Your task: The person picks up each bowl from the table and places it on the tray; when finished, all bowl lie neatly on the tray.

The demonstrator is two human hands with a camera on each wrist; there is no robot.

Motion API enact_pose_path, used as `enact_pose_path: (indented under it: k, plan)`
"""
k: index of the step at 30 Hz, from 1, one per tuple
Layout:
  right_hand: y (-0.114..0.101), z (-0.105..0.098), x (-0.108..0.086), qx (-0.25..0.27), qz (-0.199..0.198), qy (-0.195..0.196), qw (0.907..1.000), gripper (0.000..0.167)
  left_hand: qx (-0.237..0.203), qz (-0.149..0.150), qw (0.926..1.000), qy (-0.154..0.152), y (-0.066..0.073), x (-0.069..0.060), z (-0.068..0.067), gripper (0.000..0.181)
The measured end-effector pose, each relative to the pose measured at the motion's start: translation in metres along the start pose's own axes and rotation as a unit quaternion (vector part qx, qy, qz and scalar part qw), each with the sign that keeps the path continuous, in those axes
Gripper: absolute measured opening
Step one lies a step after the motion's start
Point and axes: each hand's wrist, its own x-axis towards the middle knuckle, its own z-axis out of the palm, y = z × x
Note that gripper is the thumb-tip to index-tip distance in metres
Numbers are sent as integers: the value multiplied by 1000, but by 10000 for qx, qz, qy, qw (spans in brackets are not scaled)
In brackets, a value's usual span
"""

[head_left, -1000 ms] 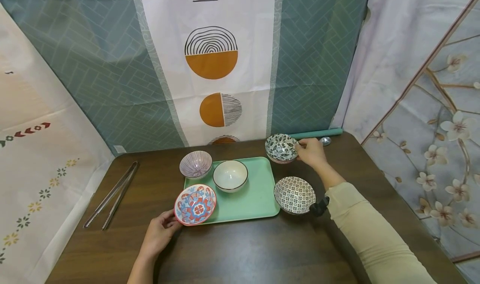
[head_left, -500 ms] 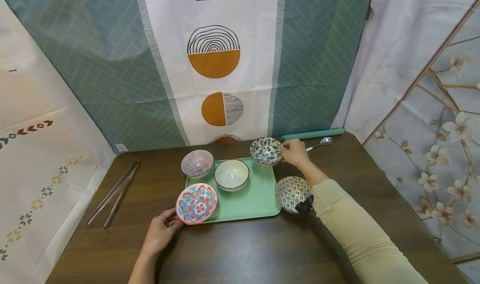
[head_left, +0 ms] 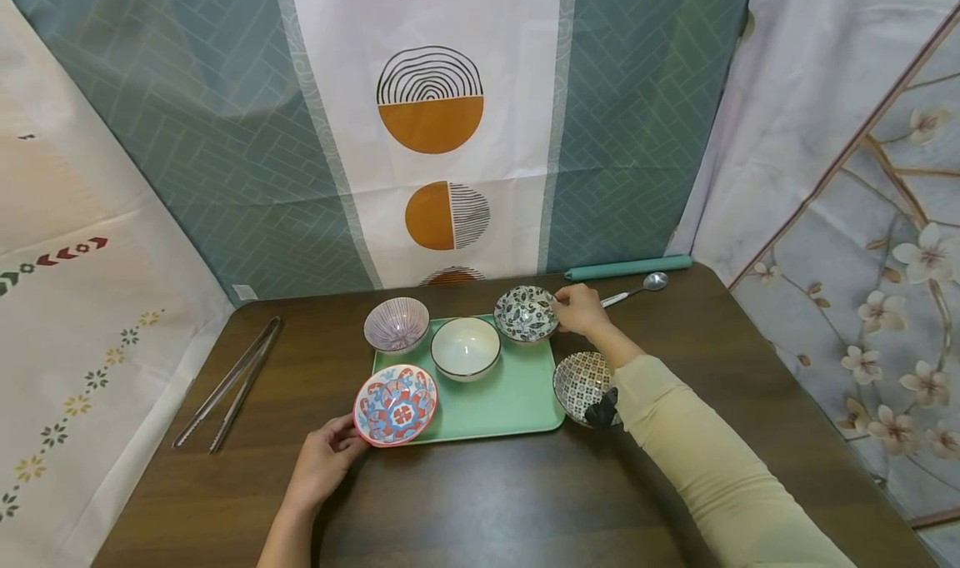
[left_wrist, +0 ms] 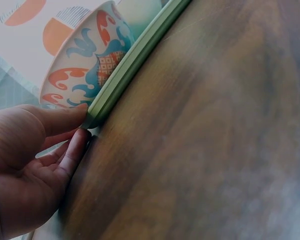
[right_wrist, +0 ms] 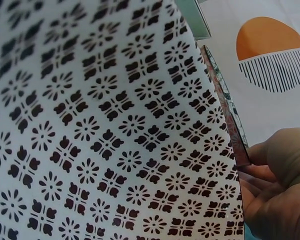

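Note:
My left hand [head_left: 324, 461] pinches the near left corner of a green tray [left_wrist: 135, 60] between thumb and fingers. Right beside that thumb, a red-rimmed bowl [head_left: 395, 405] with blue and red motifs stands on the corner. My right hand [head_left: 583, 310] holds the right side of a leaf-patterned bowl [head_left: 526, 314] at the tray's far right corner; whether its base touches the tray is hidden. A white bowl [head_left: 465, 349] with a dark rim sits on the tray, and a purple-striped bowl [head_left: 397, 325] on its far left corner. Under my right wrist stands a brown-patterned bowl [head_left: 581, 385], overlapping the tray's right edge.
Metal tongs [head_left: 228, 385] lie on the left of the dark wooden table [head_left: 480, 501]. At the back right are a spoon [head_left: 637, 288] and a teal roll [head_left: 628, 267]. Patterned curtains [head_left: 637, 118] stand behind and beside the table.
My right hand has carried the leaf-patterned bowl left and toward me, from behind the tray to its far right corner. The left hand stays at the tray's near corner.

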Motion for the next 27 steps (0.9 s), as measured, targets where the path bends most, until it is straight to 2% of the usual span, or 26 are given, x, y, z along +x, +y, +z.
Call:
enact_pose_path:
  k: [3, 7, 10, 15, 21, 27]
  plan:
    - [0, 1, 1, 148, 49, -183, 9997, 43, 37, 7, 10000, 4, 0, 0, 0, 42]
    - [1, 1, 0, 235, 120, -683, 9973, 49, 67, -31, 10000, 28, -1, 0, -1, 42]
    - [2, -3, -2, 30, 85, -985, 9951, 53, 84, -49, 9999, 26, 0, 0, -1, 41]
    - [8, -19, -13, -440, -116, -1049, 9934, 57, 108, -54, 9999, -60, -1, 0, 1, 42]
    - [27, -43, -31, -737, -418, -1070, 9906, 58, 69, -52, 9999, -76, -1, 0, -1, 42]
    - [42, -54, -51, -952, -849, -1169, 9849, 59, 46, -83, 9999, -67, -1, 0, -1, 42]
